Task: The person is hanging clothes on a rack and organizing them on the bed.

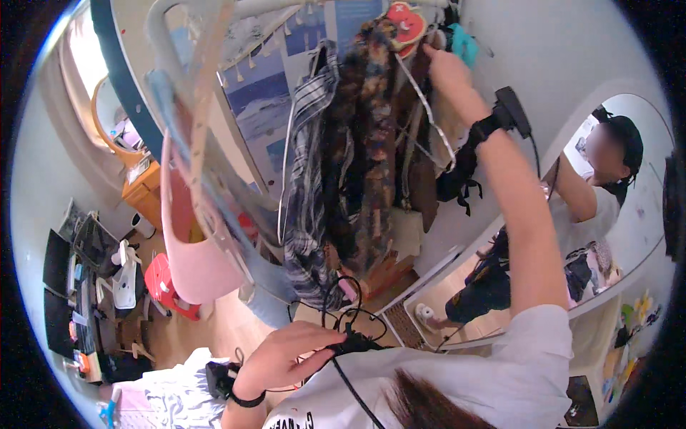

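My right hand [450,75] is raised to the top of a cluster of hanging clothes. One fingertip shows beside a red, cartoon-like hanging piece [406,28]; the other fingers are bent and mostly hidden, and I cannot make out what they hold. Under it hang a brown mottled fuzzy garment [376,143], a dark plaid garment [309,157] and a white cord [426,100]. Low in front of my body, my left hand [289,357] is closed around a bundle of black cables [354,342]. Both wrists wear dark straps with black devices.
A pink bag [200,250] hangs at the left of the white rack [161,28]. To the right stands an arched mirror [607,214] reflecting a person. A red stool [168,286], a white chair [125,282] and a desk with monitors [61,264] are further left. Cardboard boxes [389,275] sit below the clothes.
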The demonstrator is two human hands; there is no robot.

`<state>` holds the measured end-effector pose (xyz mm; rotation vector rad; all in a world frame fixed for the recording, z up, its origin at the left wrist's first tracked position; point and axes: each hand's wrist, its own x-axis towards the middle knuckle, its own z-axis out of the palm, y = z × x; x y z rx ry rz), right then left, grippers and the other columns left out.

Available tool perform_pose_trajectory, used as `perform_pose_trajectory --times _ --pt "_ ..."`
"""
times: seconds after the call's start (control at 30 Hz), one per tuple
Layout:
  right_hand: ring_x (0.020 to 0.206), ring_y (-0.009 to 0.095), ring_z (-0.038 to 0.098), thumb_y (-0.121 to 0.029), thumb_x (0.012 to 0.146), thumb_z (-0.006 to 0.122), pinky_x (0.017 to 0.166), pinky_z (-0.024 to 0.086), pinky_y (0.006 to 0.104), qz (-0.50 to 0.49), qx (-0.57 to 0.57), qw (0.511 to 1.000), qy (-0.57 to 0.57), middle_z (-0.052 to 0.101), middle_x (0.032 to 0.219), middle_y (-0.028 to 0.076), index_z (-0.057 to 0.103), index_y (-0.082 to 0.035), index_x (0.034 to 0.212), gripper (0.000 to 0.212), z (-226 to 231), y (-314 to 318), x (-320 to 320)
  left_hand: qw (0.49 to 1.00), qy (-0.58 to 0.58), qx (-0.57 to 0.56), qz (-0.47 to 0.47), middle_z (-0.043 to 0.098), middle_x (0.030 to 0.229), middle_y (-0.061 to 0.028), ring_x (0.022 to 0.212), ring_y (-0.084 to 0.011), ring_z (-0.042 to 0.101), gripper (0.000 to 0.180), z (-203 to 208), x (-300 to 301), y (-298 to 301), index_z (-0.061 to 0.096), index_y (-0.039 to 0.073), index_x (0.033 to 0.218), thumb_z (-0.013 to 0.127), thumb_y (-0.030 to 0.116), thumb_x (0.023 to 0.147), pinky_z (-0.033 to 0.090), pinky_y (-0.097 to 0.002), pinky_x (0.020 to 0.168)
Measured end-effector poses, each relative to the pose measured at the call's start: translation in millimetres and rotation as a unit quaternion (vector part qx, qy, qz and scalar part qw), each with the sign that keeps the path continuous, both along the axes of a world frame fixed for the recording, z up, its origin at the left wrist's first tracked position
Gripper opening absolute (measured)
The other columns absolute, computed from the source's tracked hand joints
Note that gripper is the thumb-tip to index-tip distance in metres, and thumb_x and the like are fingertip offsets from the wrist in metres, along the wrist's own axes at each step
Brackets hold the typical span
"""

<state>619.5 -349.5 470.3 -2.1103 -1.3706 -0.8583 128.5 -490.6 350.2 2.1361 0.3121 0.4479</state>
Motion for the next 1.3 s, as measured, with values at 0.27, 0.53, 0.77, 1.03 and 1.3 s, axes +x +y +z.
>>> perform_pose_trajectory --times 0.27,0.53,0.77,1.03,1.3 --pt "0.067 0.038 0.063 -0.017 0.092 0.048 0.063 0.053 0.0405 0.019 -0.057 0.998 0.01 0.066 0.087 0.02 0.062 -0.014 0.118 0.03 18.1 -5.8 17.9 0.958 -0.015 -0.094 0.27 0.069 0.096 -0.0132 0.089 -0.0229 0.066 0.023 -31.1 -96.6 -25.9 0.069 -0.001 0.096 0.058 -0.006 0.076 0.05 -0.03 0.079" --pt "0.076 0.04 0.062 -0.033 0.09 0.055 0.068 0.05 0.0433 0.055 -0.078 0.994 -0.057 0.063 0.079 0.025 0.063 0.008 0.088 0.042 48.2 -5.0 -120.1 0.922 -0.054 -0.122 0.363 0.07 0.091 -0.012 0.085 -0.0194 0.066 0.021 -64.0 -130.7 -31.9 0.066 -0.003 0.095 0.055 -0.008 0.079 0.048 -0.027 0.078" --pt "0.079 0.038 0.064 -0.021 0.092 0.046 0.07 0.051 0.0471 -0.046 -0.136 0.97 -0.194 0.066 0.09 0.021 0.065 -0.003 0.096 0.026 56.4 -16.5 -23.7 0.919 -0.069 -0.14 0.363 0.07 0.092 -0.0116 0.087 -0.0177 0.066 0.021 -70.6 -143.6 -33.2 0.066 -0.004 0.098 0.055 -0.008 0.081 0.048 -0.0264 0.08" --pt "0.095 0.04 0.062 -0.026 0.089 0.047 0.077 0.051 0.0498 -0.109 -0.084 0.989 -0.057 0.065 0.103 0.023 0.066 -0.003 0.099 0.031 48.6 -9.1 1.6 0.856 -0.108 -0.217 0.456 0.069 0.09 -0.0103 0.083 -0.0126 0.063 0.017 -87.3 -181.3 -59.7 0.065 -0.005 0.1 0.054 -0.006 0.086 0.045 -0.0212 0.073" --pt "0.099 0.041 0.061 -0.057 0.081 0.058 0.088 0.047 0.0436 0.254 0.093 0.962 0.032 0.064 0.104 0.024 0.056 0.003 0.111 0.066 26.2 -23.5 -166.4 0.845 -0.121 -0.237 0.464 0.068 0.091 -0.0099 0.085 -0.0129 0.063 0.016 -88.2 -186.9 -66.6 0.064 -0.005 0.101 0.055 -0.004 0.088 0.044 -0.0214 0.073"
